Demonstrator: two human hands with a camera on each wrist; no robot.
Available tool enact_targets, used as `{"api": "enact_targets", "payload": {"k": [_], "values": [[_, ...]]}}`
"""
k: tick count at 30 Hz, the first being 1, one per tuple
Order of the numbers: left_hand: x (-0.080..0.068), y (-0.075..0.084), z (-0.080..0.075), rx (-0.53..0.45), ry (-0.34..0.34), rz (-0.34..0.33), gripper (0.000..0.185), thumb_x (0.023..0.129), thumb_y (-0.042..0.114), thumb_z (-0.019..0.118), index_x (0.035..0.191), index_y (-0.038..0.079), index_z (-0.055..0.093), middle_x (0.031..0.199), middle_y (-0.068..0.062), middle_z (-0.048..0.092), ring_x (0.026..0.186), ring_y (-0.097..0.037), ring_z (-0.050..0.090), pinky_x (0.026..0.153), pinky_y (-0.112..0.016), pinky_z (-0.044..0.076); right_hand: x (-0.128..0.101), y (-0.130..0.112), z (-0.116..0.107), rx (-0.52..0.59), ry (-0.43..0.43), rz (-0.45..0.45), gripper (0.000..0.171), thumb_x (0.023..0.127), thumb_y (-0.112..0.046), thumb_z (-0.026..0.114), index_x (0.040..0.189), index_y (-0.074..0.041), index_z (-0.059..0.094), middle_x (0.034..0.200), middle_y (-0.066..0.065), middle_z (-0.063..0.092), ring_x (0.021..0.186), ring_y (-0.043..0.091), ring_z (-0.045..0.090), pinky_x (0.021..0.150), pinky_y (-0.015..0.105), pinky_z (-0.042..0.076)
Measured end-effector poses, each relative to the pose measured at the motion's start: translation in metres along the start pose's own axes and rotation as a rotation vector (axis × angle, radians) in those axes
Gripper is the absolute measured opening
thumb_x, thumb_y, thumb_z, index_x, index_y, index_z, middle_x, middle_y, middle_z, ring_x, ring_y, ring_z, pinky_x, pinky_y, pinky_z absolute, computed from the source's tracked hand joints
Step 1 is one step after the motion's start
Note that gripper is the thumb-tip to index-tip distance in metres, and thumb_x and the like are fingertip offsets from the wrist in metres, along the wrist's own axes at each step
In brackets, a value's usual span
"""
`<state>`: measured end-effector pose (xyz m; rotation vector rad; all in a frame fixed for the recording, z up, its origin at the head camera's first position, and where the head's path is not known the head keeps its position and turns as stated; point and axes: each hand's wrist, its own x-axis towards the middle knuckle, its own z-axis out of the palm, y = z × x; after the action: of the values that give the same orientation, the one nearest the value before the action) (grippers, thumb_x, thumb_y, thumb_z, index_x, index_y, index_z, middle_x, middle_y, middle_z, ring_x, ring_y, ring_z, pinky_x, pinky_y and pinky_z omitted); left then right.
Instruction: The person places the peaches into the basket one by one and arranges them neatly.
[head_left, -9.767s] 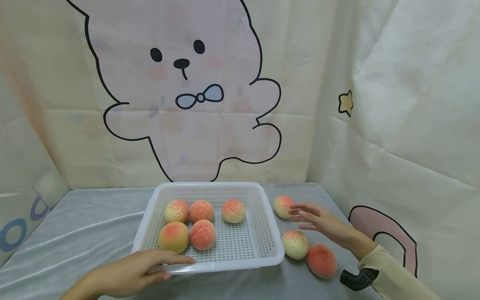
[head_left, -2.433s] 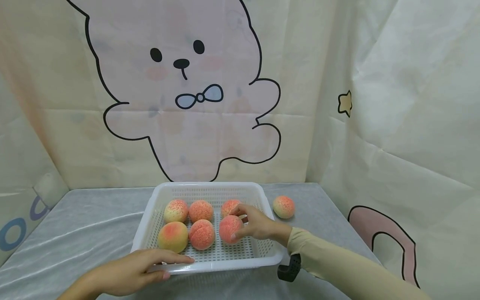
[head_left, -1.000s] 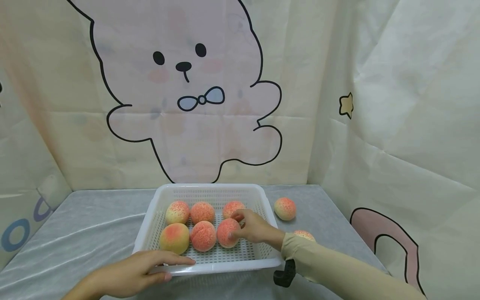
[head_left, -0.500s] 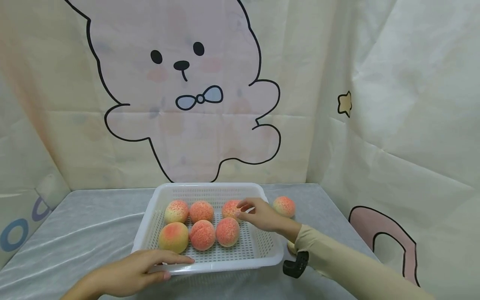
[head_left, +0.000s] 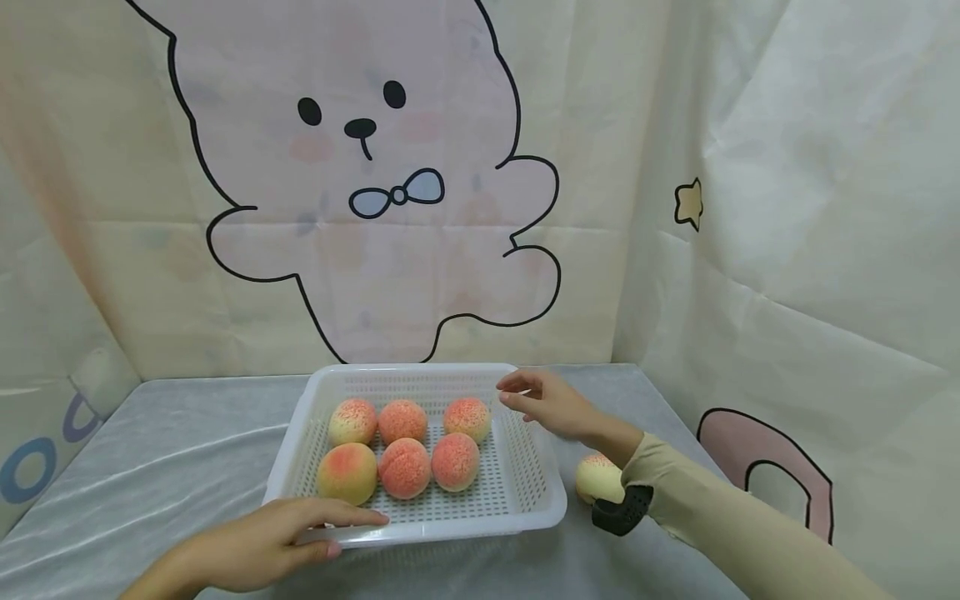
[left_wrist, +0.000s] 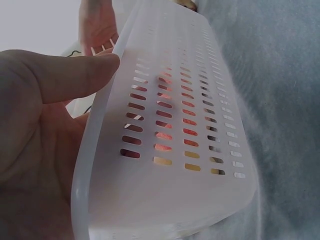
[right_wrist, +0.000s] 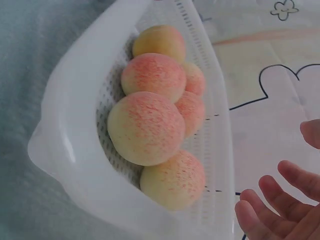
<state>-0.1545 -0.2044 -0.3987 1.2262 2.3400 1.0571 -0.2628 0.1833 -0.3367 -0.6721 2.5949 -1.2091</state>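
There were seven peaches: six in the one white perforated basket (head_left: 540, 492), in two rows of three, and one peach (head_left: 597, 477) outside on the table. Two hands showed.

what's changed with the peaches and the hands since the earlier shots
The right hand set a sixth peach into the white basket, let go and drew back empty over its right rim. One peach shows on the table now. The left hand stayed on the front rim.

Beside right hand (head_left: 558, 406): basket's (head_left: 551, 500) right half bare.
Below its wrist: loose peach (head_left: 596, 477) blocks table (head_left: 172, 450).
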Motion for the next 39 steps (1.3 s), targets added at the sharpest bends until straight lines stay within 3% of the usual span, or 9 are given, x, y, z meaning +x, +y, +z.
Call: {"api": "enact_targets", "payload": {"k": [8, 13, 17, 21, 29, 39], "values": [[0.0, 0.0, 0.002, 0.031, 0.019, 0.033, 0.042, 0.105, 0.032, 0.052, 0.147, 0.027, 0.054, 0.146, 0.009, 0.059, 0.131, 0.002, 0.051, 0.099, -0.019, 0.049, -0.01, 0.008, -0.022, 0.074, -0.032, -0.042, 0.042, 0.104, -0.026, 0.056, 0.136, 0.001, 0.057, 0.142, 0.024, 0.056, 0.123, 0.042, 0.058, 0.09, 0.041, 0.057], [0.001, 0.0, 0.003, 0.038, 0.026, 0.046, 0.041, 0.105, 0.031, 0.052, 0.147, 0.028, 0.054, 0.145, 0.009, 0.059, 0.132, 0.002, 0.051, 0.099, -0.019, 0.049, -0.026, 0.018, -0.037, 0.091, -0.024, -0.033, 0.044, 0.104, -0.027, 0.056, 0.137, 0.001, 0.055, 0.141, 0.028, 0.056, 0.122, 0.039, 0.059, 0.092, 0.042, 0.057], [0.001, 0.001, 0.003, 0.017, 0.017, 0.032, 0.042, 0.105, 0.032, 0.052, 0.146, 0.026, 0.054, 0.146, 0.008, 0.059, 0.133, 0.002, 0.05, 0.099, -0.019, 0.049, -0.037, 0.031, -0.046, 0.084, -0.008, -0.012, 0.043, 0.103, -0.026, 0.057, 0.137, 0.001, 0.055, 0.138, 0.027, 0.058, 0.119, 0.034, 0.062, 0.09, 0.035, 0.058], [0.0, 0.001, 0.002, -0.004, 0.009, 0.013, 0.042, 0.105, 0.035, 0.052, 0.146, 0.026, 0.054, 0.146, 0.008, 0.059, 0.132, 0.003, 0.05, 0.099, -0.018, 0.049, -0.045, 0.045, -0.053, 0.087, -0.01, -0.006, 0.046, 0.104, -0.026, 0.055, 0.137, 0.005, 0.053, 0.137, 0.029, 0.057, 0.119, 0.038, 0.062, 0.09, 0.033, 0.058], [-0.001, 0.001, 0.003, 0.004, 0.01, 0.0, 0.042, 0.105, 0.036, 0.052, 0.146, 0.028, 0.054, 0.145, 0.009, 0.059, 0.128, 0.003, 0.051, 0.098, -0.019, 0.049, -0.058, 0.067, -0.059, 0.085, -0.024, 0.039, 0.047, 0.105, -0.025, 0.054, 0.141, 0.004, 0.051, 0.143, 0.029, 0.054, 0.125, 0.04, 0.059, 0.096, 0.045, 0.057], [0.0, 0.0, 0.003, 0.032, 0.025, 0.016, 0.041, 0.105, 0.035, 0.053, 0.145, 0.03, 0.055, 0.144, 0.009, 0.06, 0.127, 0.003, 0.052, 0.098, -0.019, 0.05, -0.061, 0.091, -0.052, 0.096, -0.033, 0.119, 0.049, 0.105, -0.03, 0.053, 0.142, 0.003, 0.051, 0.144, 0.028, 0.054, 0.126, 0.04, 0.058, 0.092, 0.04, 0.058]]}}
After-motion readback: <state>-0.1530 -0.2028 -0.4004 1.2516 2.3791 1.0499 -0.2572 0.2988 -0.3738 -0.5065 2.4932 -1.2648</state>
